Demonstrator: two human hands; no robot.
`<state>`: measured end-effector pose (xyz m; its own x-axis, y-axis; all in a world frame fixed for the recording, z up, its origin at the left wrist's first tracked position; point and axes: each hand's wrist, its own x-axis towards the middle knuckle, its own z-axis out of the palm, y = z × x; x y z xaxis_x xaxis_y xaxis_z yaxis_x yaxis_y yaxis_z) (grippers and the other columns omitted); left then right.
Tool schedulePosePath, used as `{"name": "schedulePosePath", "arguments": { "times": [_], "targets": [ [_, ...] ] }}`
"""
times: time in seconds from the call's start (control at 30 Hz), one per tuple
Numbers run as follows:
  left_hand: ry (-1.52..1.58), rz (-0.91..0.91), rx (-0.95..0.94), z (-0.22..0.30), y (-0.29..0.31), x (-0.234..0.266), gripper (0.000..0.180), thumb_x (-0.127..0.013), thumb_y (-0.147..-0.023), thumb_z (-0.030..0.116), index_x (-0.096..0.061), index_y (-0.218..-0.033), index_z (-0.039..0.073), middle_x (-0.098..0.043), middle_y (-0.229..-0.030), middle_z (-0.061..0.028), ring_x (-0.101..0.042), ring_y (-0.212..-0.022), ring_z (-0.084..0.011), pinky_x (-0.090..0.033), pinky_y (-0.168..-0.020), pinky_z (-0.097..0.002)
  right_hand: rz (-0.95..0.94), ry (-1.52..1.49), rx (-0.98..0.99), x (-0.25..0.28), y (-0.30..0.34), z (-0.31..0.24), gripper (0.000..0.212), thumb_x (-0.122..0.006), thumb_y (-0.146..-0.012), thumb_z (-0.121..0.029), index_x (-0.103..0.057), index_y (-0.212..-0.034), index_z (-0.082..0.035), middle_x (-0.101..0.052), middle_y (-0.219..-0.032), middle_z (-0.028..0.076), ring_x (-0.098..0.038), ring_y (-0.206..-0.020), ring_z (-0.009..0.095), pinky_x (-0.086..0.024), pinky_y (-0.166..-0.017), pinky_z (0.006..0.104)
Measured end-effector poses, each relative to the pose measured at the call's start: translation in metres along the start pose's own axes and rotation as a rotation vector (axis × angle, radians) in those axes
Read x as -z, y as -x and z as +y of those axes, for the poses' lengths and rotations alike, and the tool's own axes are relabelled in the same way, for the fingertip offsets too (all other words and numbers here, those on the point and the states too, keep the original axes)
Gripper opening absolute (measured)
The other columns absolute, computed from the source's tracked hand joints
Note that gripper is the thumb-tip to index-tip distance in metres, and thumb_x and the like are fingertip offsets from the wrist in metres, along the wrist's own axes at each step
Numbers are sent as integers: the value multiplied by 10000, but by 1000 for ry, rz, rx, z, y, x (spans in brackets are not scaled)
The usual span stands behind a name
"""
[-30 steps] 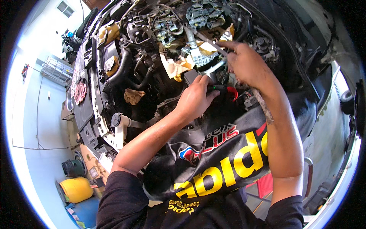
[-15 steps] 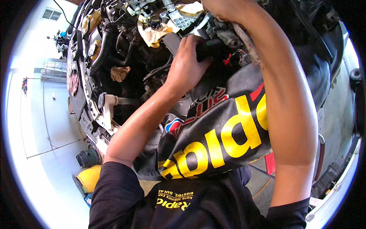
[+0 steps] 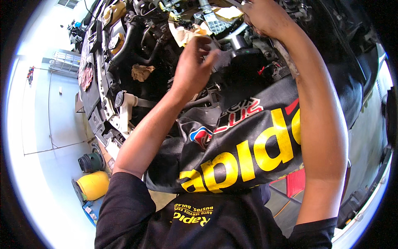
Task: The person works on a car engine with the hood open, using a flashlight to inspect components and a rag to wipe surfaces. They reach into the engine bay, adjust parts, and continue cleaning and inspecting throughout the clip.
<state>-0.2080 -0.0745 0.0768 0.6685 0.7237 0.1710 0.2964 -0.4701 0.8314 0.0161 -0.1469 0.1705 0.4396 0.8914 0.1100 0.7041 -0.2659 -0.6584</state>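
Workshop floor: pale grey, smooth, brightly and evenly lit, with thin joint lines crossing it. A yellow drum-shaped container lies on the floor at lower left, beside a dark round canister. A metal rack stands at upper left, possibly shelving; fisheye distortion blurs detail. A red panel shows low at right.

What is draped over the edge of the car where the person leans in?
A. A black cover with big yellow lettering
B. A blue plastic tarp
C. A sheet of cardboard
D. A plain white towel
A: a black cover with yellow lettering lies over the edge of the engine bay, beneath both forearms.
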Motion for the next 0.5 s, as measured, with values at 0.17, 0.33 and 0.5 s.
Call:
{"name": "schedulePosePath", "arguments": {
  "times": [0.17,0.33,0.5],
  "targets": [
    [152,278,204,-87,-43,64,287,-578,-966,135,-660,-1164,-55,-734,-1054,-142,-704,-954,-222,-546,-850,-341,-28,-12,39,-13,2,0,462,-503,-1005,-189,-585,-1446,-80,-590,-759,68,-554,-608,169,-449,-600,312],
    [504,117,549,-173,-96,85,332,-542,-947,101,-695,-1224,0,-749,-1117,-123,-707,-996,-218,-558,-810,-331,-162,-149,-122,-18,9,-15,498,-466,-1030,-136,-496,-1521,-64,-559,-644,-1,-493,-464,89,-419,-457,261],
    [828,-3,650,-196,-131,65,315,-483,-1048,170,-676,-1237,8,-752,-1169,-119,-735,-1043,-251,-589,-875,-352,-211,-239,-218,-27,16,-43,496,-441,-1019,-98,-496,-1507,-36,-549,-640,0,-468,-449,92,-394,-435,258]
  ]
}}
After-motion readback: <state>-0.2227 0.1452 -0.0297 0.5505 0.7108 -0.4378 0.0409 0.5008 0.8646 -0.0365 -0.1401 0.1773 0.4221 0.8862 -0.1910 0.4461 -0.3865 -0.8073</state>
